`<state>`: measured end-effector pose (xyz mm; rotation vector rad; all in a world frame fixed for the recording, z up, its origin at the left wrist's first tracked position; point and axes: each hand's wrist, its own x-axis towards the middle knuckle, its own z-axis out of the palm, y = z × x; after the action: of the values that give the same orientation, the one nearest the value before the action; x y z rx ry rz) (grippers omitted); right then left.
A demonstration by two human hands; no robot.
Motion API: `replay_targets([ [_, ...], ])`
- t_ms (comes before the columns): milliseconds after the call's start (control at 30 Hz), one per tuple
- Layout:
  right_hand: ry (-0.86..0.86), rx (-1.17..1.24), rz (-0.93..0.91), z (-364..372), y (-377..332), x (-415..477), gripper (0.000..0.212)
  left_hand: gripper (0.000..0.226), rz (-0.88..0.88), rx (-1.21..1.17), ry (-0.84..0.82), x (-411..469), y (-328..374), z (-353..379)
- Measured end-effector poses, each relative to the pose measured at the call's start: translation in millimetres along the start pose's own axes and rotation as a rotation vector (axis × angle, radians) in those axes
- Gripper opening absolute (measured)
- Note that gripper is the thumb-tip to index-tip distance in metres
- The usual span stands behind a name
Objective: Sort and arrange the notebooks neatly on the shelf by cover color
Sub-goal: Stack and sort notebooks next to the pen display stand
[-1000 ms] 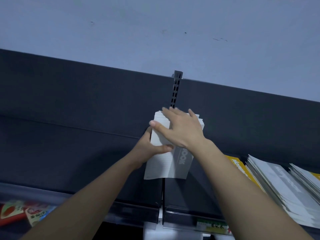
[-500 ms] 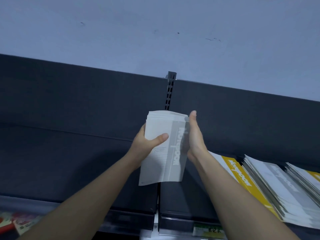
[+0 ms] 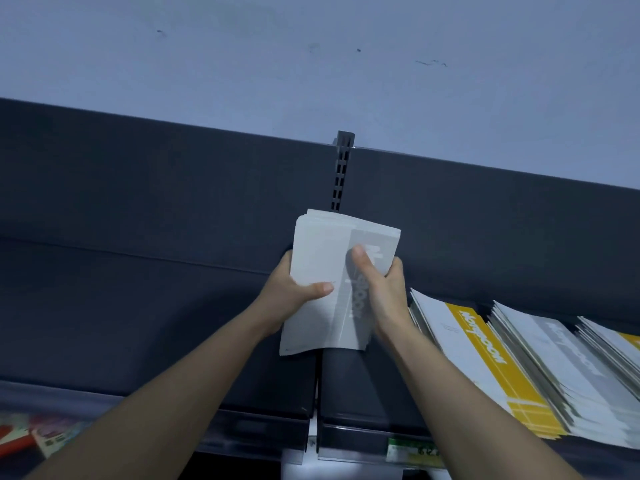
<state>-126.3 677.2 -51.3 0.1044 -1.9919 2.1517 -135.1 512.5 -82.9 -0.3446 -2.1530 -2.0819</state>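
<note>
A stack of grey-striped white notebooks (image 3: 322,258) stands upright over the seam of the dark shelf (image 3: 138,306). My left hand (image 3: 291,292) grips its left edge, thumb across the front cover. My right hand (image 3: 381,285) grips the right edge, thumb pressed on the grey stripe. To the right, a yellow-striped notebook (image 3: 485,362) leans on the shelf in front of a row of grey-striped notebooks (image 3: 568,358). More yellow-striped notebooks (image 3: 630,341) show at the far right edge.
A slotted upright post (image 3: 343,171) rises behind the stack against the pale wall. The shelf's front lip carries a green price label (image 3: 412,452). Colourful items (image 3: 34,434) lie blurred on a lower level at bottom left.
My right hand went from lying flat on top of the stack, to its right side, and now grips it with the thumb on the cover. The stack stays held over the shelf seam.
</note>
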Motion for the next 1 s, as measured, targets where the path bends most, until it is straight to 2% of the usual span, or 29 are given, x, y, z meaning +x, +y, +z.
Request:
replay_targets([
  [100,-0.029,-0.007,-0.017,-0.7,11.0,2.4,0.041,0.082,0.006,-0.003,-0.028,-0.4,0.6,-3.2],
  [300,-0.112,-0.15,0.062,-9.7,41.7,-4.1,0.045,0.07,-0.112,0.045,-0.161,-13.2,-18.7,-9.9],
  [400,-0.162,-0.274,0.08,-13.2,47.4,-8.9,0.053,0.077,-0.149,0.122,-0.119,-14.6,-22.4,-11.7],
  [500,-0.182,-0.413,0.022,-18.7,47.8,-7.6,0.056,0.078,-0.176,0.239,-0.018,-12.2,-19.0,-13.1],
  [533,-0.19,-0.449,0.006,-19.8,44.1,-8.6,0.056,0.071,-0.176,0.256,-0.012,-11.8,-16.5,-12.3],
  [633,-0.207,-0.472,0.03,-22.6,39.5,-6.2,0.051,0.032,-0.166,0.266,-0.079,-14.9,0.1,-8.1],
  [700,-0.225,-0.479,0.065,-22.5,38.5,-4.2,0.051,0.022,-0.198,0.279,-0.092,-15.9,10.6,-7.4],
  [800,-0.275,-0.516,0.178,-24.5,41.3,-3.4,0.055,0.047,-0.374,0.342,-0.039,-15.6,16.0,-6.7],
  [900,-0.31,-0.538,0.32,-25.6,39.6,-11.2,0.044,0.061,-0.536,0.421,-0.011,-21.3,13.0,-4.7],
  [1000,-0.345,-0.581,0.377,-27.5,37.3,-21.0,0.036,0.07,-0.611,0.427,-0.004,-23.6,5.8,-6.0],
])
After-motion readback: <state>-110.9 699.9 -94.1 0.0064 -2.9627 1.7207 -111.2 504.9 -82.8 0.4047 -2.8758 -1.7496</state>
